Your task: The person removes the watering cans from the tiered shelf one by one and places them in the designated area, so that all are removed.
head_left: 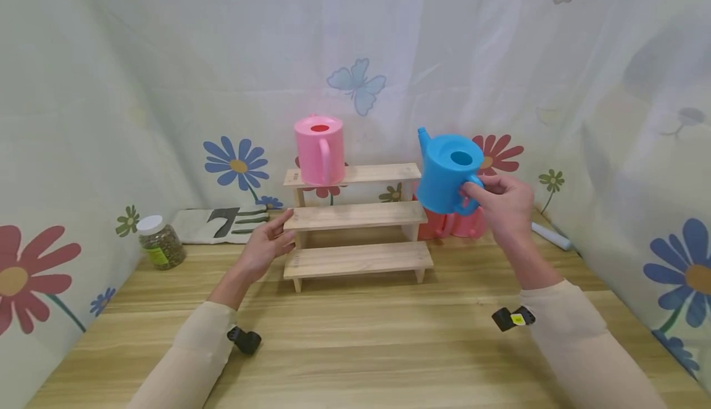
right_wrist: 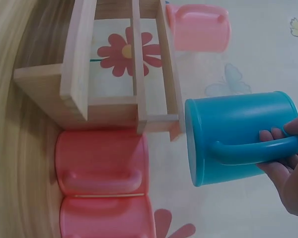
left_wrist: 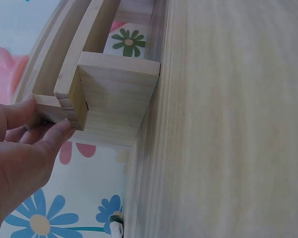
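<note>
My right hand [head_left: 508, 202] grips a blue watering can [head_left: 444, 177] by its handle. The can is held in the air over the right end of the wooden step stand [head_left: 358, 214], apart from it, its spout toward the back left. At the left end of the stand's middle step, my left hand [head_left: 266, 245] holds the board edge between thumb and fingers [left_wrist: 57, 134]. A pink watering can [head_left: 319, 153] stands upright on the top step at the left, handle facing me. Two more reddish-pink watering cans [right_wrist: 102, 162] stand side by side right of the stand, partly hidden in the head view.
On the wooden table [head_left: 355, 341], a lidded jar [head_left: 161, 245] of small grains stands at the left. Folded garden gloves [head_left: 222, 224] lie behind it. A white cylindrical object [head_left: 551, 236] lies at the right. A flower-printed curtain [head_left: 255, 57] encloses the back and sides.
</note>
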Demonstrator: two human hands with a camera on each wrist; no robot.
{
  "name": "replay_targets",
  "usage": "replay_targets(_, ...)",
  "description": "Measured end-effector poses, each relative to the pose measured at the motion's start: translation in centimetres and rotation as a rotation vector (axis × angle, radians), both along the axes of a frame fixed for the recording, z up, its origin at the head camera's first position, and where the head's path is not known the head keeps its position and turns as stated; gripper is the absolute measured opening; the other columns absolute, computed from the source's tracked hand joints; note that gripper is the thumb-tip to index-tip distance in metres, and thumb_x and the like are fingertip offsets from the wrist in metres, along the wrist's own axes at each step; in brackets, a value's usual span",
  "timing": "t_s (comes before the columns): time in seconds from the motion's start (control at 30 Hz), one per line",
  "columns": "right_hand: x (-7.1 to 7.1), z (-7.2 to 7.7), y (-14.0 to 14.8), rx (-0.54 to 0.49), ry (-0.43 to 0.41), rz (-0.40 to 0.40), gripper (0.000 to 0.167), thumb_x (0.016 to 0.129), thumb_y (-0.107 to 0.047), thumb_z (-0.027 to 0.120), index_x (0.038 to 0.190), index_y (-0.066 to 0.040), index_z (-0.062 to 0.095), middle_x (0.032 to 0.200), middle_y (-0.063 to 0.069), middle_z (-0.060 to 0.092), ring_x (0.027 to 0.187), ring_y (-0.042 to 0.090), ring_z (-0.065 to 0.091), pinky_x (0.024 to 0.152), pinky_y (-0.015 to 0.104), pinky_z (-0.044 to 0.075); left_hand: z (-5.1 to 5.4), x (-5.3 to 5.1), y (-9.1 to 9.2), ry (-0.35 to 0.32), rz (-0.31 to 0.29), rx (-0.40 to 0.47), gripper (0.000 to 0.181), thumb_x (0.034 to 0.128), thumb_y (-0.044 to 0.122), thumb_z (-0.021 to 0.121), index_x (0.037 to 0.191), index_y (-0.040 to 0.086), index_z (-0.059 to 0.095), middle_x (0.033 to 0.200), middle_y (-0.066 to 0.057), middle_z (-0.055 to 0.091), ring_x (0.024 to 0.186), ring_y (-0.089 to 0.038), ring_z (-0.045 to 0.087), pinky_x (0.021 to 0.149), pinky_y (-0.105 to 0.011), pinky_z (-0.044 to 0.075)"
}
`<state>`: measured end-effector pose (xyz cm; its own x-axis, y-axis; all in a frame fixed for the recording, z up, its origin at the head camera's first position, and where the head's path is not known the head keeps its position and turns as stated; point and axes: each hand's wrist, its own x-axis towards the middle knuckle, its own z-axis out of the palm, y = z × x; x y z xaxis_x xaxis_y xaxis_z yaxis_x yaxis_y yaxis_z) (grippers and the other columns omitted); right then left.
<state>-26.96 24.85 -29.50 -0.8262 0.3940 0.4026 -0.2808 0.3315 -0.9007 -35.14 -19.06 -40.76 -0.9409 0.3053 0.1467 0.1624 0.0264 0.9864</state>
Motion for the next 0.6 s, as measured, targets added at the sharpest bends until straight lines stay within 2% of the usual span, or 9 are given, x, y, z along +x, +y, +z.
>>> replay_targets(0.1, 0.7, 0.0, 0.8, 0.005, -0.061, 0.02, 0.05, 0.087, -0.036, 0.079, 0.116, 0.004, 0.069, 0.099, 0.002, 0.074, 0.095, 0.012, 0.067, 0.098, 0.044, 0.053, 0.1, 0.1, 0.0, 0.001, 0.007, -0.001, 0.06, 0.105, 0.005, 0.05, 0.159, 0.007, 0.024, 0.163, -0.016, 0.018, 0.141, -0.038, 0.034, 0.108, -0.046, 0.041)
replay_targets(0.23, 1.1, -0.5, 1.9, 0.04, -0.082, 0.073, 0.051, 0.088, -0.038, 0.078, 0.118, 0.003, 0.069, 0.091, -0.003, 0.074, 0.1, 0.015, 0.065, 0.099, 0.046, 0.053, 0.2, 0.0, 0.0, 0.001, 0.016, -0.004, 0.06, 0.105, 0.004, 0.05, 0.159, 0.006, 0.025, 0.163, -0.017, 0.017, 0.142, -0.037, 0.032, 0.108, -0.046, 0.042)
replay_targets(0.33, 1.3, -1.0, 2.6, 0.072, -0.095, 0.096, 0.051, 0.088, -0.039, 0.077, 0.117, 0.002, 0.071, 0.088, -0.004, 0.075, 0.104, 0.019, 0.061, 0.096, 0.044, 0.054, 0.1, 0.0, -0.1, 0.002, 0.013, -0.004, 0.06, 0.105, 0.004, 0.05, 0.159, 0.006, 0.024, 0.164, -0.017, 0.016, 0.143, -0.037, 0.031, 0.108, -0.046, 0.042)
replay_targets(0.5, 1.9, -1.8, 3.3, 0.074, -0.137, 0.091, 0.055, 0.088, -0.042, 0.076, 0.123, -0.001, 0.07, 0.093, -0.009, 0.074, 0.106, 0.019, 0.059, 0.093, 0.039, 0.055, 0.0, 0.0, 0.0, 0.006, 0.004, -0.005, 0.06, 0.1049, 0.005, 0.05, 0.159, 0.006, 0.024, 0.164, -0.017, 0.017, 0.142, -0.038, 0.032, 0.108, -0.047, 0.042)
replay_targets(0.6, 2.2, -2.1, 3.6, 0.066, -0.133, 0.111, 0.056, 0.089, -0.042, 0.076, 0.126, -0.001, 0.068, 0.092, -0.005, 0.075, 0.105, 0.018, 0.061, 0.092, 0.035, 0.056, -0.1, -0.1, 0.0, 0.008, 0.005, -0.011, 0.061, 0.1046, 0.006, 0.052, 0.159, 0.006, 0.025, 0.164, -0.016, 0.018, 0.142, -0.038, 0.033, 0.108, -0.047, 0.042)
